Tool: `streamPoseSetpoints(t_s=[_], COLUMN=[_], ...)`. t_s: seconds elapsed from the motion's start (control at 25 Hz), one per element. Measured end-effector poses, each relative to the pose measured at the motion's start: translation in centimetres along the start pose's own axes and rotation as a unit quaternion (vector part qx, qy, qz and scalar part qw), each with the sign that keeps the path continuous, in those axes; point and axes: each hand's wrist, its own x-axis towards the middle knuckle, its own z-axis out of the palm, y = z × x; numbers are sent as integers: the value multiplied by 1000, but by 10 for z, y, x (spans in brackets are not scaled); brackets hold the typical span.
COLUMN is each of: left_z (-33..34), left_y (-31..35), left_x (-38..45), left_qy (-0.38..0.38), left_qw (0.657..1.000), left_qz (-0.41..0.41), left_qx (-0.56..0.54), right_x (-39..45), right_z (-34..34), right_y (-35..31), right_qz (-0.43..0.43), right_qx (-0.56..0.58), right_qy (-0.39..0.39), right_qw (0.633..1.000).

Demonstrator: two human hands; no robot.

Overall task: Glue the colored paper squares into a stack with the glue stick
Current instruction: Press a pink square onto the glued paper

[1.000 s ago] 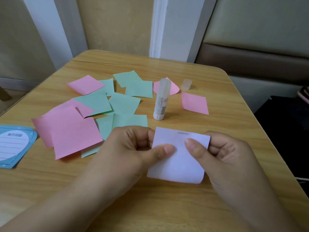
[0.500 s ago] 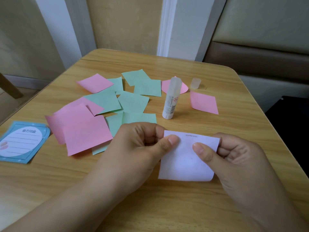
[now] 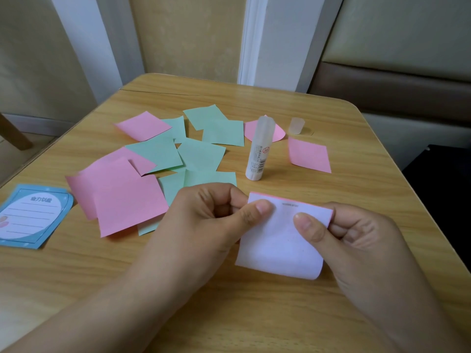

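Wooden table (image 3: 356, 314) – scattered paper squares (image 3: 201, 155), glue stick (image 3: 258, 149) upright, cap (image 3: 296, 125) beside

One camera sits on my head, looking forward and steeply down over my forearms at the wooden bench (image 3: 293, 314). It is close: my left hand (image 3: 204, 222) and right hand (image 3: 356, 240) fill the lower frame. Beyond the bench's far edge it takes in the wall (image 3: 188, 34). No second view exists.
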Motion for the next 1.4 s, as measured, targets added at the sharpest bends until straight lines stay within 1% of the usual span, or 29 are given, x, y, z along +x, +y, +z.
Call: streamPoseSetpoints(t_s=[0.4, 0.64, 0.92, 1.08, 1.2, 1.4], left_z=[0, 0, 2, 2, 3, 3], left_y=[-2, 4, 5, 4, 6, 6], left_x=[0, -2, -4, -3, -4, -4], left_qy=[8, 10, 9, 9, 9, 7], left_qw=[1000, 999, 997, 997, 997, 997], left_qz=[6, -8, -4, -12, -12, -11], left_qx=[21, 41, 74, 78, 76, 80], right_x=[0, 0, -1, -1, 0, 0], right_z=[0, 1, 1, 2, 2, 2], right_y=[-2, 0, -4, -4, -2, -2], right_qz=[-8, -20, 4, 14, 14, 21], right_qx=[10, 2, 15, 29, 13, 20], right_qy=[-10, -12, -14, -17, -15, -13], right_qw=[1000, 1000, 1000, 999, 1000, 1000])
